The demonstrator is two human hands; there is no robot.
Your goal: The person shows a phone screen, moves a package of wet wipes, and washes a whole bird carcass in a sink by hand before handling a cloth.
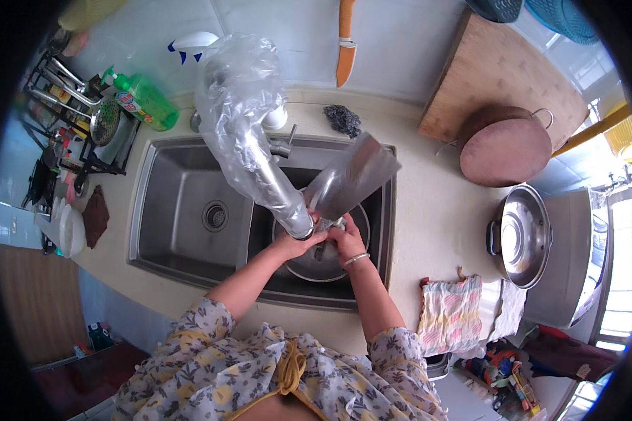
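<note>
Over the right basin of a double stainless-steel sink [137,210], both hands are at the handle end of a broad-bladed metal cleaver [353,176], its blade angled up and to the right. My right hand [349,239], with a bracelet at the wrist, grips something at that end; whether it is the handle or a cloth is unclear. My left hand [300,244] is partly hidden beneath the plastic-wrapped faucet [274,194], its fingers reaching to the cleaver's base. Below them a round metal pan [316,268] lies in the dark-lined basin.
Behind the sink lie a steel-wool scourer [342,120] and a green pump bottle [150,105]. A wooden cutting board [484,68], a reddish round pot [505,150] and a steel pan [524,237] stand at right, near a patterned cloth [450,316]. An orange knife [346,58] is on the wall.
</note>
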